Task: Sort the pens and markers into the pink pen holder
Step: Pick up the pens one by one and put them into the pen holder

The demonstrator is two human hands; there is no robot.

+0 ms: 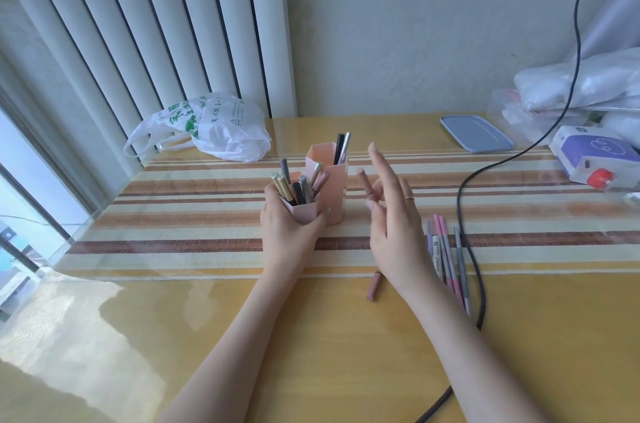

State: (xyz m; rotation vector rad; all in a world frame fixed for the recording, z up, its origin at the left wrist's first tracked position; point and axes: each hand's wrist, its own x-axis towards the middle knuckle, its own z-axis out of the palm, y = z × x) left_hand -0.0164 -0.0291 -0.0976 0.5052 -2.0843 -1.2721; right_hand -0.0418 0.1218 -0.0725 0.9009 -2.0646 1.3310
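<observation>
The pink pen holder [327,180] stands mid-table on the striped cloth, with a tall compartment behind and a lower one in front. Several pens stick out of both. My left hand [287,232] grips the lower compartment from the near side. To its right my right hand [394,214] is raised with fingers spread, while thumb and a finger pinch a dusty-pink pen [364,182] that points up beside the holder. Another dusty-pink pen [374,285] lies on the table, partly hidden under my right wrist. Several pink, purple and grey markers [446,256] lie side by side further right.
A black cable [462,201] loops across the table just right of the markers. A white plastic bag [214,128] sits at the back left. A blue-grey lid [476,133], a tissue pack [595,152] and clear plastic bags [581,83] crowd the back right.
</observation>
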